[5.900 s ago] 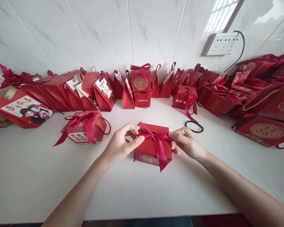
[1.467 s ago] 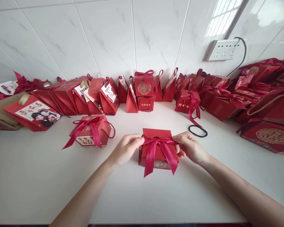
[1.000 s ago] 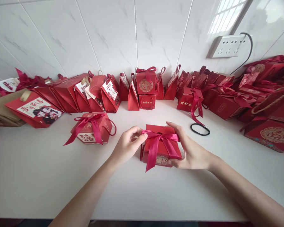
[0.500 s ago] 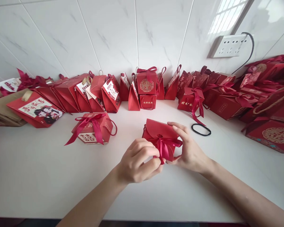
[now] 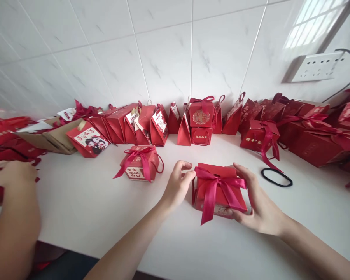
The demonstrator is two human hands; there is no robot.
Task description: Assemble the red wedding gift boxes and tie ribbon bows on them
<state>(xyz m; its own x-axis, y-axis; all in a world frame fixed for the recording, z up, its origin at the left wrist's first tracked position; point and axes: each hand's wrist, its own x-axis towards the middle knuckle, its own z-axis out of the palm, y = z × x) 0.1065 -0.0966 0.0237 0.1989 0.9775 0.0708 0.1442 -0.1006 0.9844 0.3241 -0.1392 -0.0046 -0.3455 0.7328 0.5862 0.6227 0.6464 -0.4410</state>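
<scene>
A small red gift box [image 5: 221,182] tied with a dark red ribbon bow [image 5: 214,186] stands on the white table [image 5: 111,210] in front of me. My right hand [image 5: 258,204] cups its right side, fingers wrapped along the box. My left hand [image 5: 179,186] rests at the box's left edge, thumb and forefinger curled near the ribbon loop. A second ribboned red box [image 5: 140,167] stands to the left of my left hand.
Many red gift bags and boxes [image 5: 201,116] line the tiled wall all along the back. A black hair tie [image 5: 276,177] lies right of the box. Another person's hand [image 5: 11,175] works at the far left. A wall socket [image 5: 316,68] sits upper right.
The box was tipped up with my left hand at its bow; now it stands flat again. My view has swung left, bringing another person's hand into sight.
</scene>
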